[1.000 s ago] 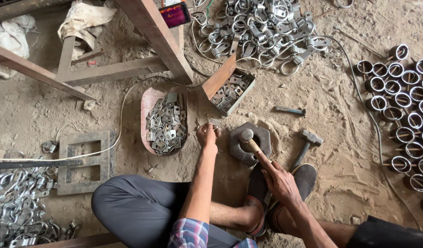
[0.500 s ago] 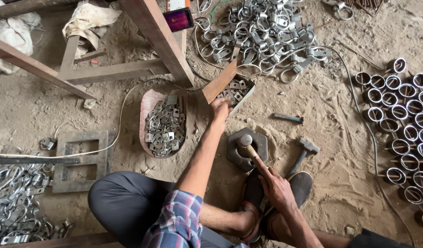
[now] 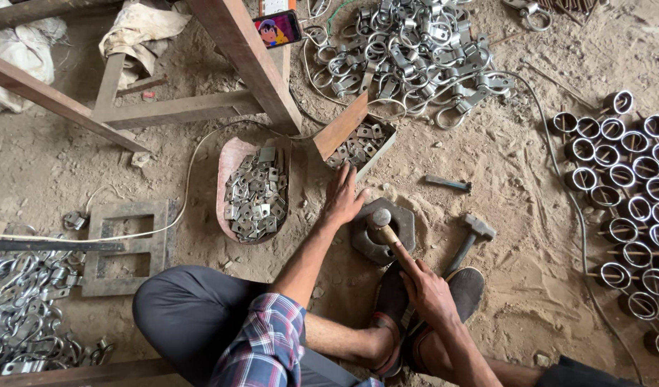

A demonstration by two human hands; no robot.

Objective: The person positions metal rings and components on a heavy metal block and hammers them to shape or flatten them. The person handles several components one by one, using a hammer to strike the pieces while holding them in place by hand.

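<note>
My left hand (image 3: 342, 198) lies palm down with fingers spread on the dirt, between a small wooden box of metal pieces (image 3: 358, 145) and a dark metal block (image 3: 401, 228). Its fingertips almost reach the box, and I see nothing held in it. My right hand (image 3: 430, 290) grips the wooden handle of a hammer (image 3: 381, 218), whose head rests on top of the block. My legs are folded under me, with my sandalled feet just below the block.
A pink tray of flat metal plates (image 3: 254, 190) lies left of my hand. A second hammer (image 3: 473, 233), a short rod (image 3: 448, 184), rows of metal rings (image 3: 623, 201), clamp piles (image 3: 408, 50) (image 3: 21, 315), wooden legs (image 3: 251, 64), a phone (image 3: 278, 29) and a metal frame (image 3: 125, 244) surround me.
My left hand rose from beside the block to the box of metal pieces and now sits just below it. My right hand keeps the hammer on the block.
</note>
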